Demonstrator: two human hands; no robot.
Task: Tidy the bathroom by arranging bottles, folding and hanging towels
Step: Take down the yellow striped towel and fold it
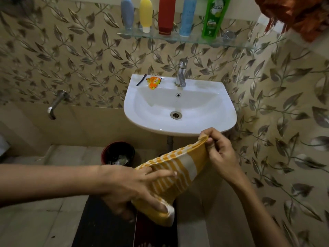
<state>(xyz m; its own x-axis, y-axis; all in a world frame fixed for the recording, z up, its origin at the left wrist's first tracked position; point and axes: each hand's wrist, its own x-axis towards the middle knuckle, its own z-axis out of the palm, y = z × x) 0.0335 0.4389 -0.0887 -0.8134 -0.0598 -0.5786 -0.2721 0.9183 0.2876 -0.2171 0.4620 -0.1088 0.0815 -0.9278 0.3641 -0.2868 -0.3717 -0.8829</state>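
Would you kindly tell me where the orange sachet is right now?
In the head view, the orange sachet lies on the sink's back ledge, left of the tap.

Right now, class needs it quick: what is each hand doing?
Left hand: grips the lower end of the yellow striped towel.
Right hand: pinches the towel's upper corner.

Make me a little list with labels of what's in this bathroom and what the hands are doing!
place: bathroom, leaf-pattern wall tiles
towel: yellow and white striped towel, held below the sink's front edge
left hand: grips the towel's lower end
right hand: pinches the towel's upper corner
glass shelf: five bottles standing in a row, grey, yellow, red, blue, green
sink: white, orange sachet on its rim, tap behind the basin
floor: dark bin under the sink
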